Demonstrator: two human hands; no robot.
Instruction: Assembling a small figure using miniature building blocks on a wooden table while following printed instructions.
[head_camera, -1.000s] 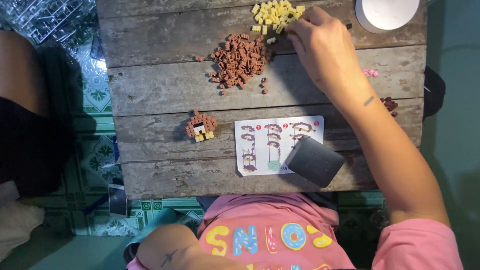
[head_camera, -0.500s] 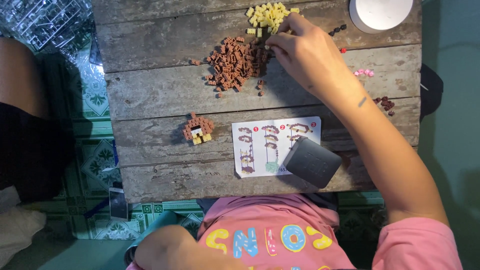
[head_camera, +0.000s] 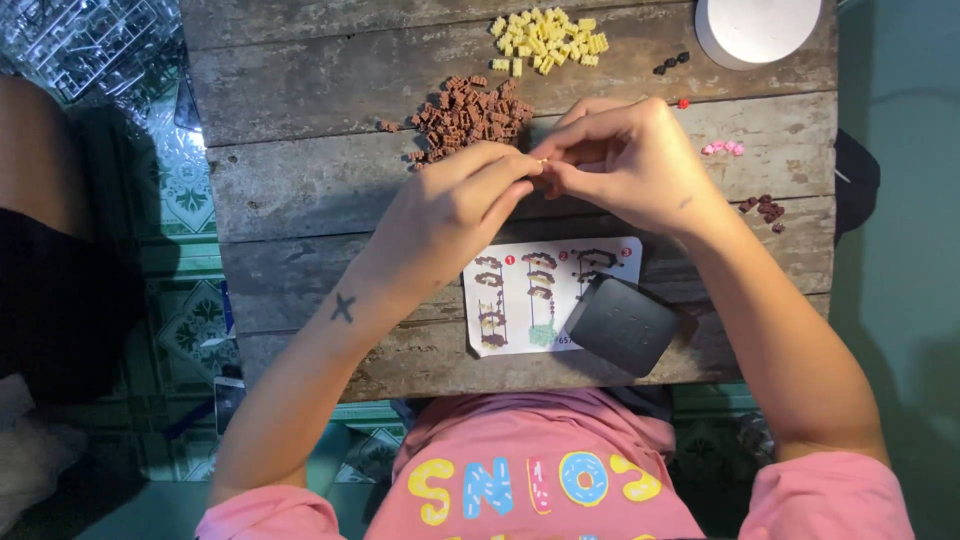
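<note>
Both hands meet over the middle of the wooden table, the left hand and right hand pinched fingertip to fingertip on a tiny brick that is mostly hidden between them. Just behind the hands lies a pile of brown bricks, with a pile of yellow bricks and a white bowl farther back. Nearer the person, an instruction sheet lies partly under a dark square box, while a few pink bricks and dark red bricks sit to the right.
</note>
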